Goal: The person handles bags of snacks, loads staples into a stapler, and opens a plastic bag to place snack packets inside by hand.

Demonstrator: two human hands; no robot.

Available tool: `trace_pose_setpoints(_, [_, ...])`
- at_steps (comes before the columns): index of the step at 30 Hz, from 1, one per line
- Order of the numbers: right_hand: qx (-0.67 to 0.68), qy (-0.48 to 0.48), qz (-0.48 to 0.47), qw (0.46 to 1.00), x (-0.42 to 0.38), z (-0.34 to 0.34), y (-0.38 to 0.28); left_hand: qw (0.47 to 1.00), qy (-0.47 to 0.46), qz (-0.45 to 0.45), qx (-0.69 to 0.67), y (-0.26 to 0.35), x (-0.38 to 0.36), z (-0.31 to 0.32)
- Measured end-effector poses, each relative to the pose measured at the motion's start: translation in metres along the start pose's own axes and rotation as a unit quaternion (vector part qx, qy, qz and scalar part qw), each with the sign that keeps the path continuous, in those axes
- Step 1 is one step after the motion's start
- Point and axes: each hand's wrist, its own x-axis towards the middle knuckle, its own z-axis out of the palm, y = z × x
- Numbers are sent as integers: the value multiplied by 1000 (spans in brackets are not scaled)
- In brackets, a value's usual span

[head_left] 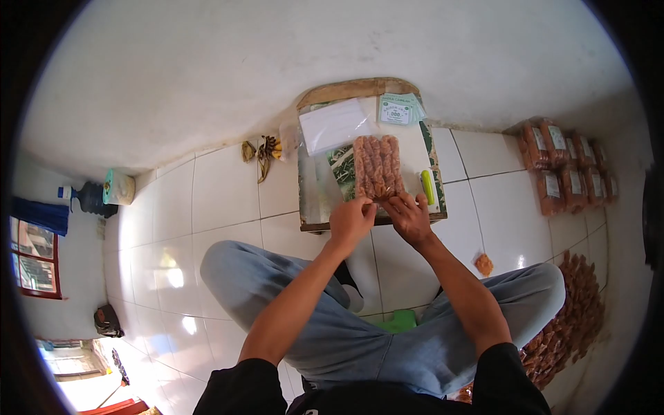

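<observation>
One head-worn fisheye camera looks steeply down over the lap at the tiled floor (221, 200).

Bright, even daylight. Source appears lower left — window (34, 259) and doorway area blown out. Glare patches on glossy floor tiles (173, 277). Shadows soft. Strong fisheye distortion — black vignette at the corners, curved edges. Centre sharp.

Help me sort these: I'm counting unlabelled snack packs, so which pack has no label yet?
The pack on the board, under both hands. The stacked packs at right carry pale labels.
</observation>
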Motion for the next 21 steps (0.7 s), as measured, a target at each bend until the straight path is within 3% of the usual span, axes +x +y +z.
trace_pose_setpoints(1, [0,-3,11,1000,-1,-1,0,1000,-1,0,1,0,-10,-1])
trace_pose_setpoints(3, [0,-7,24,1000,-6,-1,-1,982,18,143,121,-4,-25,-3])
trace_pose_setpoints(7, [24,-26,96,995,-15,-1,-5,980,13,152,126,-10,-32,6])
trace_pose_setpoints(12, [40,-23,193,980,-14,-3,-17,970,76,204,112,-21,-27,28])
trace_pose_setpoints(14, [45,23,244,968,-11,-6,-22,971,89,191,109,-21,-29,35])
trace_pose_setpoints(21, [89,-17,377,922,-20,-2,-29,988,126,74,41,5,-36,52])
